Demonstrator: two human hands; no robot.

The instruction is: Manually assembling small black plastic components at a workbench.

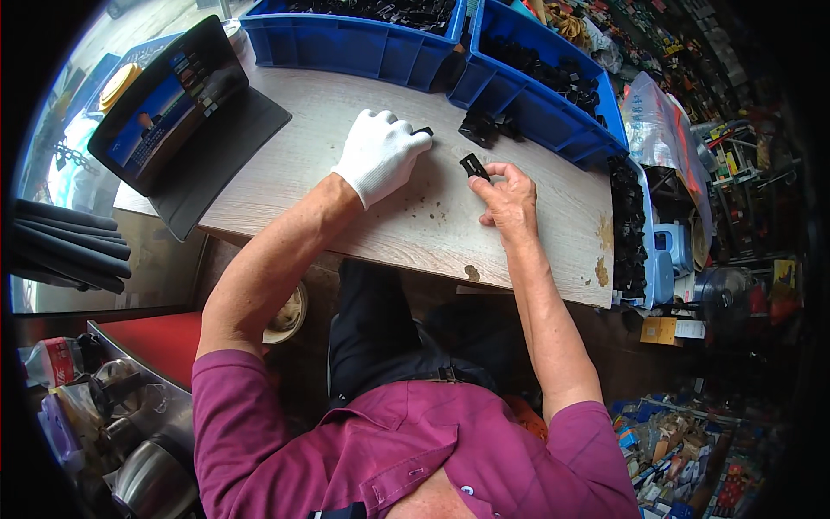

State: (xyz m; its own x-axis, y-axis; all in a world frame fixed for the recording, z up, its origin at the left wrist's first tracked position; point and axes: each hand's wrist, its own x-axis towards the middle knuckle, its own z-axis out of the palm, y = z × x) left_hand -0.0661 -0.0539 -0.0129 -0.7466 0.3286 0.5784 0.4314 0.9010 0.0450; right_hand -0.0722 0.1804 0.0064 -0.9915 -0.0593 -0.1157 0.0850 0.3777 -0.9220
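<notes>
My left hand (377, 156), in a white knitted glove, is closed above the table (303, 112). A small black piece (423, 131) pokes out between its thumb and fingers; the rest is hidden by the glove. Bare, my right hand (508, 197) pinches a flat black plastic part (475, 167) with a slot in it, between thumb and fingertips. Just beyond the two hands, several similar black parts (486, 128) lie in a small heap against the blue bin.
Two blue bins (346, 45) (536, 104) of black parts line the table's far side. A tablet (169, 108) in a dark folding case stands at left. Another tray (648, 233) of black parts sits past the right edge. Crowded shelves fill the right.
</notes>
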